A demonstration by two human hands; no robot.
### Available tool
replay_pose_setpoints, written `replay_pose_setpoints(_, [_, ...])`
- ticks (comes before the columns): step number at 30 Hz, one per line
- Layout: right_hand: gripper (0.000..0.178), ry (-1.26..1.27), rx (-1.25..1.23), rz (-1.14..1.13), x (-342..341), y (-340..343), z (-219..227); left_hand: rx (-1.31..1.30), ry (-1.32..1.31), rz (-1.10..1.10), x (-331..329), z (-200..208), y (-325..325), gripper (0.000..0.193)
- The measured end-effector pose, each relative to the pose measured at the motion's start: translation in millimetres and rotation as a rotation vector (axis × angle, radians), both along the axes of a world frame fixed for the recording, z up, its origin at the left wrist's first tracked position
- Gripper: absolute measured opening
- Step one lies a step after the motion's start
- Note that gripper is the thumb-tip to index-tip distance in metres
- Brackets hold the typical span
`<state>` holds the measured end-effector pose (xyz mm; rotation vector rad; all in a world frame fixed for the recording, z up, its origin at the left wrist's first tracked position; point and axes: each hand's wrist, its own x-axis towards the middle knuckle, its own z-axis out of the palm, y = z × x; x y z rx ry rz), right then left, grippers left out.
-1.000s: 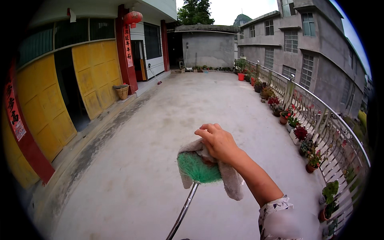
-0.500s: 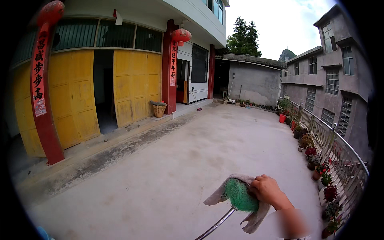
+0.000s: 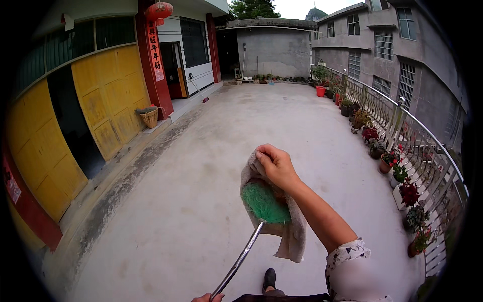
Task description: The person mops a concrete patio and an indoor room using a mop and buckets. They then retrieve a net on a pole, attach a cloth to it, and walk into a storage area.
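A long-handled brush with a tangled green bristle head (image 3: 263, 202) stretches up from the lower edge on a shiny metal pole (image 3: 239, 262). My left hand (image 3: 208, 298), only partly in view at the bottom, is closed around the pole. Draped behind and over the bristle head is a greyish-beige cloth (image 3: 294, 236). At its top, my right hand (image 3: 274, 164) pinches the cloth's edge between thumb and fingers. The loose end of the cloth hangs down to the right of the pole. A reddish patch shows between bristles and cloth.
Concrete paving (image 3: 201, 166) spreads around me, with my dark shoe (image 3: 269, 278) on it. Potted plants (image 3: 390, 160) line a metal railing (image 3: 427, 132) on the right. Along the left stand yellow doors (image 3: 111, 90) and a wicker basket (image 3: 149, 118). A mop (image 3: 198, 88) leans farther back.
My right hand has moved up and left, lifting the cloth's top edge. The brush head is higher and farther left. My left hand has come into view, and the view has turned right and down.
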<state>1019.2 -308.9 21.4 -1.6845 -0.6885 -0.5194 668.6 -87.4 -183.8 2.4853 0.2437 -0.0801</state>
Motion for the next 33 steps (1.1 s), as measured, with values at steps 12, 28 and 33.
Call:
replay_pose_setpoints(12, [0.020, -0.803, -0.683, 0.255, 123.3, 13.5, -27.8, -0.325, -0.032, 0.266, 252.6, 30.6, -33.1, 0.035])
replay_pose_setpoints(28, [0.040, -0.034, 0.085, -0.084, 517.2, 20.9, -8.5, -0.745, -0.117, 0.464, 613.4, 48.0, 62.8, 0.039])
replay_pose_setpoints(33, [0.044, 0.333, 0.271, 0.277, 637.0, 40.6, 20.1, -0.757, -0.185, 0.302, 685.1, 36.2, 84.1, 0.041])
